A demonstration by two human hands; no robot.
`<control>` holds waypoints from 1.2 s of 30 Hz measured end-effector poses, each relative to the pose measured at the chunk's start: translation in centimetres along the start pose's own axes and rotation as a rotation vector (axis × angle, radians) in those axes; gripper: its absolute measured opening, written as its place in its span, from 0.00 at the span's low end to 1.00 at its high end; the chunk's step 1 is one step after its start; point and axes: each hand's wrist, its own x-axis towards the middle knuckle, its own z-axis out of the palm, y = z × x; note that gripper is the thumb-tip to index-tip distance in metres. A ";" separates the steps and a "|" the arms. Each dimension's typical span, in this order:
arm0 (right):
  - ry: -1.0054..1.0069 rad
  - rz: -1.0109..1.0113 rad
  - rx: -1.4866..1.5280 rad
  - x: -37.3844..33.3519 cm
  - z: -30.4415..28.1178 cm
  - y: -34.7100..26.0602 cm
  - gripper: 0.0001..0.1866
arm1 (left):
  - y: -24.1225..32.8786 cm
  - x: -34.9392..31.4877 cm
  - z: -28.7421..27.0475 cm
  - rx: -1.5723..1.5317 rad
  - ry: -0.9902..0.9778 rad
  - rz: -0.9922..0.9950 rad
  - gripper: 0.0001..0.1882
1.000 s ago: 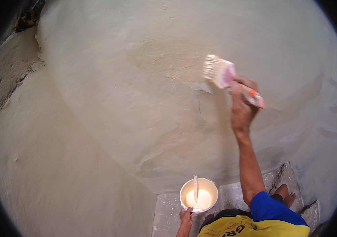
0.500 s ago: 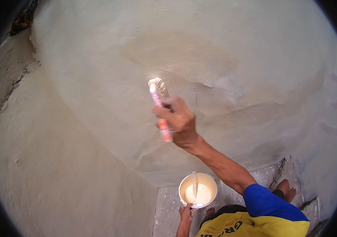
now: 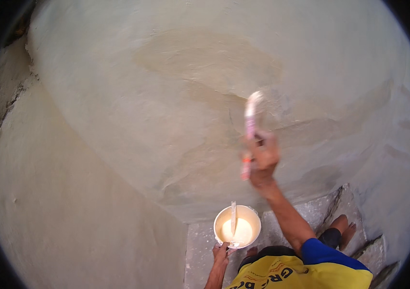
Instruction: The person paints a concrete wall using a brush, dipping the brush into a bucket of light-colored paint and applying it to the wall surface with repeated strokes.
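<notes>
My right hand (image 3: 264,156) is raised before the wall and closed around a paintbrush (image 3: 250,121) with a pinkish-white and orange handle. The brush head points up, its white bristles at or close to the wall surface; motion blurs both hand and brush. Low down, my left hand (image 3: 221,252) grips the near-left rim of a white bucket (image 3: 218,222). Pale cream paint (image 3: 241,233) lies inside the bucket, and a flat stick (image 3: 234,216) stands tilted in it against the far rim.
A grey plastered wall (image 3: 104,91) with damp-looking darker patches fills most of the view. It meets another wall (image 3: 70,192) at a corner on the left. Speckled grey floor (image 3: 198,241) with broken edges lies below, where my bare foot (image 3: 348,236) stands.
My right hand has swept the paintbrush to the right along the wall. The view has shifted slightly; my left hand still holds the bucket.
</notes>
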 end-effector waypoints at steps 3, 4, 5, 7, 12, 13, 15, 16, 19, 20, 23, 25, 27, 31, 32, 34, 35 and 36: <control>-0.134 -0.093 0.236 -1.9 2.9 -2.4 0.18 | -1.4 0.4 0.9 -0.046 -0.027 0.011 0.13; -0.141 -0.069 0.233 -2.0 3.5 -2.8 0.18 | -1.2 0.3 0.9 -0.063 -0.028 0.011 0.13; -0.151 -0.062 0.327 -2.1 3.3 -2.6 0.17 | -1.3 0.3 1.0 -0.064 -0.042 0.025 0.13; -0.211 0.053 0.499 -1.7 2.2 -1.5 0.15 | -1.0 0.0 1.1 -0.025 0.032 -0.007 0.13; 0.067 0.222 0.353 -0.3 -5.8 5.8 0.11 | -0.2 -0.5 1.3 -0.040 0.001 -0.002 0.14; 0.097 0.233 0.262 -0.5 -7.4 6.7 0.12 | -0.1 -0.5 1.3 -0.028 0.001 -0.006 0.15; 0.157 0.243 0.146 -0.5 -9.4 8.5 0.12 | 0.2 -0.6 1.3 0.009 -0.017 -0.008 0.16; 0.217 0.273 0.030 -0.4 -9.6 8.9 0.12 | 0.2 -0.6 1.4 0.036 -0.020 -0.017 0.18; 0.158 0.197 -0.036 -0.3 -8.1 7.7 0.16 | 0.4 -0.4 1.5 0.073 0.014 -0.033 0.19; 0.111 0.218 -0.025 -0.2 -6.6 6.6 0.14 | 0.4 -0.3 1.5 0.090 0.017 -0.031 0.19; 0.080 0.135 0.108 0.5 -3.4 2.4 0.15 | 0.4 -0.1 1.4 0.055 -0.011 -0.007 0.19; 0.087 0.136 0.258 1.8 -3.0 1.2 0.12 | 0.2 0.1 1.3 0.045 -0.034 -0.020 0.18; 0.087 0.137 0.411 3.4 -3.5 1.4 0.09 | 0.1 0.0 1.0 0.057 -0.038 -0.017 0.17; 0.303 0.566 0.844 4.9 -5.7 5.1 0.08 | 0.3 0.2 1.0 -0.011 -0.035 -0.027 0.14; 0.356 0.587 0.737 4.3 -6.4 5.6 0.08 | 0.6 0.1 0.8 -0.007 -0.039 -0.015 0.14; 0.397 0.593 0.643 2.7 -8.4 7.0 0.08 | 0.9 -0.1 0.8 0.036 -0.032 -0.043 0.14; 0.447 0.662 0.525 1.9 -9.5 7.7 0.08 | 1.0 -0.1 0.8 0.030 -0.058 -0.029 0.14; 0.523 0.782 0.408 1.2 -10.1 8.1 0.07 | 1.0 -0.2 0.8 0.029 -0.068 -0.024 0.15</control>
